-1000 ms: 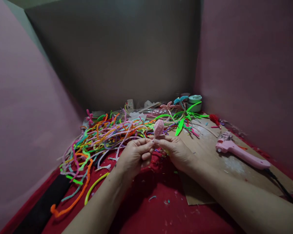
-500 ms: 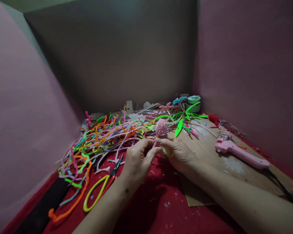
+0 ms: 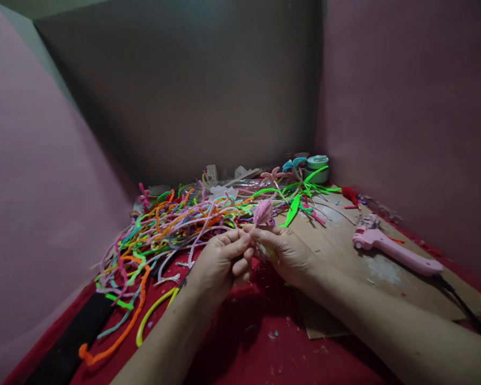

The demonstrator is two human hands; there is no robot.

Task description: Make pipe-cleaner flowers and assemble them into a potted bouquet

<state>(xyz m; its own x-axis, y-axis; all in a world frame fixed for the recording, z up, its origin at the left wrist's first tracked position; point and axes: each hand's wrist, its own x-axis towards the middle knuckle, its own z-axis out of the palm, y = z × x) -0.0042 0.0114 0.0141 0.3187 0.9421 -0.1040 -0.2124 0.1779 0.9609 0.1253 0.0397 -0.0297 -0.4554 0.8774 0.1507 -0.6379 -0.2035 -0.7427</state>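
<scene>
A pink fuzzy bud (image 3: 263,212) stands up between my hands, above the red cloth. My left hand (image 3: 224,256) pinches the base of the bud with thumb and finger, its other fingers curled. My right hand (image 3: 286,251) is closed on the same base from the right side, thumb against it. Something yellowish (image 3: 269,252) shows under the right hand's fingers; what it is I cannot make out. The fingers hide the lower part of the bud.
A heap of coloured pipe cleaners (image 3: 176,219) lies to the left, with yellow-handled scissors (image 3: 146,320) partly under my left arm. On the cardboard (image 3: 336,299) at right rests a pink glue gun (image 3: 396,251) with a cord. Behind are fuzzy flowers (image 3: 293,166) and a green-lidded jar (image 3: 317,168).
The pink bud has tilted and dropped slightly. My left hand has turned, its fingers now curled below the bud, and its forearm covers more of the scissors.
</scene>
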